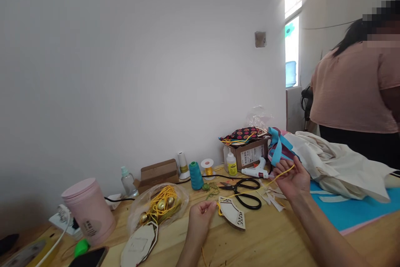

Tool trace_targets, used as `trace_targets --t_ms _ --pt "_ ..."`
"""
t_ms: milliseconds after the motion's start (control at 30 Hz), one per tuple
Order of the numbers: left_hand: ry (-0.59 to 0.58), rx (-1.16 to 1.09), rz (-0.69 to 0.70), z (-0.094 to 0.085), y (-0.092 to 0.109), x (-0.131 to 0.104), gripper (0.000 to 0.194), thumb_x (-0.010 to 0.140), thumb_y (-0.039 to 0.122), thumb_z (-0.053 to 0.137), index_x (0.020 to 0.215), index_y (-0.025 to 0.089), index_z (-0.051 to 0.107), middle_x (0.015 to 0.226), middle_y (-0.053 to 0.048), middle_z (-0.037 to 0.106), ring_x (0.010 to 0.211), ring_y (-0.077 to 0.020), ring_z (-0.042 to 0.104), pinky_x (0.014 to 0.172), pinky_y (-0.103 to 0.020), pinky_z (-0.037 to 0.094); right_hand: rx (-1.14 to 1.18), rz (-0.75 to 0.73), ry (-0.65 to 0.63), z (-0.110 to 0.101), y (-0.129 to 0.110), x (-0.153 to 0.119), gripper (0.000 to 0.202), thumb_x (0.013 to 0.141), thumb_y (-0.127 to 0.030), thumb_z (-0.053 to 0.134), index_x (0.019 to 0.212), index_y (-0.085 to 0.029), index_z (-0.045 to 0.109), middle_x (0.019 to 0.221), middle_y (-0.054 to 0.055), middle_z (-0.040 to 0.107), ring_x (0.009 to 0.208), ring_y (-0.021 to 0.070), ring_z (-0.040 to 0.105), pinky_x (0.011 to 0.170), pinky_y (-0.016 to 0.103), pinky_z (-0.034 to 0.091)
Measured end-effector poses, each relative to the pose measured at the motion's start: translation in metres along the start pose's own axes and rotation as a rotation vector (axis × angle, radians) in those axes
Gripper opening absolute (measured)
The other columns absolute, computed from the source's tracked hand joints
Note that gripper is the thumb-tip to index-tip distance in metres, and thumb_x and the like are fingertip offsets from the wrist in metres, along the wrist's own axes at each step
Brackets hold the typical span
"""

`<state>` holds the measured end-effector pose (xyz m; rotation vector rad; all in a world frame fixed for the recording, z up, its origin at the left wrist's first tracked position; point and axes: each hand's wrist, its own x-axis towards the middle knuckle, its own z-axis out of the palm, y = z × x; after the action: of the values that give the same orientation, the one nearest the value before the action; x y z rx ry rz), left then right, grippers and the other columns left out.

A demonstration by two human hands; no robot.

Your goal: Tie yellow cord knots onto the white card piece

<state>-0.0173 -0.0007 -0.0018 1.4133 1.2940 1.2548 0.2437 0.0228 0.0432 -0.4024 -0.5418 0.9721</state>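
Observation:
My left hand (200, 219) is closed in a pinch on a yellow cord, right at the corner of a white fan-shaped piece (231, 212) with cut-out patterns. A loop of the cord sits at that corner, and the piece hangs just above the table or rests on it; I cannot tell which. The yellow cord (280, 174) stretches up and to the right into my right hand (295, 181), which has it between thumb and fingers, palm turned up. Black-handled scissors (245, 190) lie behind the fan piece, with the cord passing over or near them.
A plastic bag of yellow cords and gold beads (165, 204), a pink canister (90, 208) and a phone (89, 258) are at left. Along the back stand a teal thread cone (196, 176), glue bottle (231, 163) and glue gun (254, 170). A person (353, 88) is at right.

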Motion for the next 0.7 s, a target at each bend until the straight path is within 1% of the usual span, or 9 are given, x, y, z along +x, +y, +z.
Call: trace_targets --t_ms 100,167,233,267,333,400,500,567,700 --pt "-0.012 -0.022 -0.007 0.000 0.001 0.000 0.030 0.055 0.038 0.060 0.064 0.011 0.066 0.060 -0.004 0.067 0.058 -0.0186 0.057 0.058 -0.027 0.043 -0.305 -0.216 0.247 0.007 0.006 -0.002 0.011 0.065 -0.028 0.052 0.065 -0.017 0.048 0.059 -0.004 0.046 0.051 0.0081 0.042 0.049 0.022 0.035" --pt "-0.016 -0.026 -0.012 0.001 0.001 0.000 0.030 0.054 0.039 0.061 0.063 0.011 0.066 0.059 -0.004 0.067 0.058 -0.0186 0.057 0.059 -0.027 0.043 -0.607 -0.418 0.229 0.015 0.013 -0.010 0.017 0.066 -0.027 0.052 0.080 -0.017 0.051 0.075 0.000 0.052 0.068 0.0133 0.047 0.061 0.026 0.037" --pt "-0.014 -0.024 -0.019 0.001 0.002 -0.001 0.030 0.054 0.039 0.061 0.062 0.011 0.066 0.058 -0.004 0.067 0.057 -0.0184 0.057 0.058 -0.027 0.043 -0.896 -0.550 0.008 0.024 0.023 -0.026 0.018 0.069 -0.028 0.050 0.084 -0.018 0.052 0.084 0.004 0.053 0.080 0.0179 0.046 0.070 0.031 0.035" --pt "-0.014 -0.022 -0.020 0.002 0.002 -0.001 0.030 0.054 0.039 0.061 0.062 0.011 0.066 0.058 -0.004 0.067 0.057 -0.0183 0.057 0.058 -0.027 0.043 -0.994 -0.560 -0.186 0.028 0.029 -0.035 0.016 0.071 -0.028 0.048 0.083 -0.018 0.053 0.086 0.005 0.054 0.083 0.0185 0.046 0.073 0.031 0.035" --pt "-0.029 -0.013 -0.008 0.002 0.003 -0.002 0.028 0.055 0.038 0.060 0.061 0.011 0.065 0.058 -0.003 0.067 0.057 -0.0182 0.057 0.057 -0.027 0.043 -1.113 -0.505 -0.611 0.034 0.043 -0.054 0.015 0.073 -0.026 0.046 0.084 -0.020 0.054 0.083 0.005 0.056 0.082 0.0179 0.047 0.072 0.030 0.035" --pt "-0.058 -0.006 0.029 0.002 0.004 -0.003 0.026 0.057 0.037 0.059 0.062 0.012 0.065 0.059 -0.004 0.067 0.059 -0.0185 0.057 0.059 -0.027 0.043 -1.176 -0.452 -0.924 0.036 0.058 -0.070 0.021 0.073 -0.026 0.047 0.092 -0.022 0.053 0.089 0.004 0.056 0.085 0.0179 0.047 0.075 0.030 0.034" --pt "-0.082 -0.009 0.070 0.002 0.005 -0.004 0.024 0.059 0.035 0.058 0.063 0.013 0.066 0.062 -0.005 0.067 0.062 -0.0192 0.058 0.061 -0.027 0.043 -1.267 -0.356 -1.073 0.034 0.074 -0.080 0.019 0.072 -0.026 0.048 0.090 -0.023 0.054 0.077 0.002 0.058 0.074 0.0157 0.048 0.067 0.026 0.035" --pt "-0.076 -0.009 0.068 0.003 0.004 -0.004 0.023 0.060 0.034 0.058 0.062 0.012 0.065 0.061 -0.005 0.067 0.060 -0.0190 0.057 0.060 -0.027 0.043 -1.330 -0.321 -1.086 0.031 0.079 -0.078 0.014 0.074 -0.026 0.045 0.079 -0.021 0.058 0.067 0.001 0.057 0.066 0.0140 0.048 0.060 0.023 0.034" --pt "-0.078 0.006 0.063 0.004 0.004 -0.004 0.023 0.061 0.033 0.056 0.062 0.011 0.065 0.060 -0.005 0.067 0.058 -0.0182 0.057 0.058 -0.026 0.043 -1.366 -0.328 -1.056 0.028 0.081 -0.072 0.023 0.077 -0.028 0.042 0.064 -0.018 0.058 0.059 0.001 0.054 0.059 0.0114 0.047 0.053 0.021 0.031"
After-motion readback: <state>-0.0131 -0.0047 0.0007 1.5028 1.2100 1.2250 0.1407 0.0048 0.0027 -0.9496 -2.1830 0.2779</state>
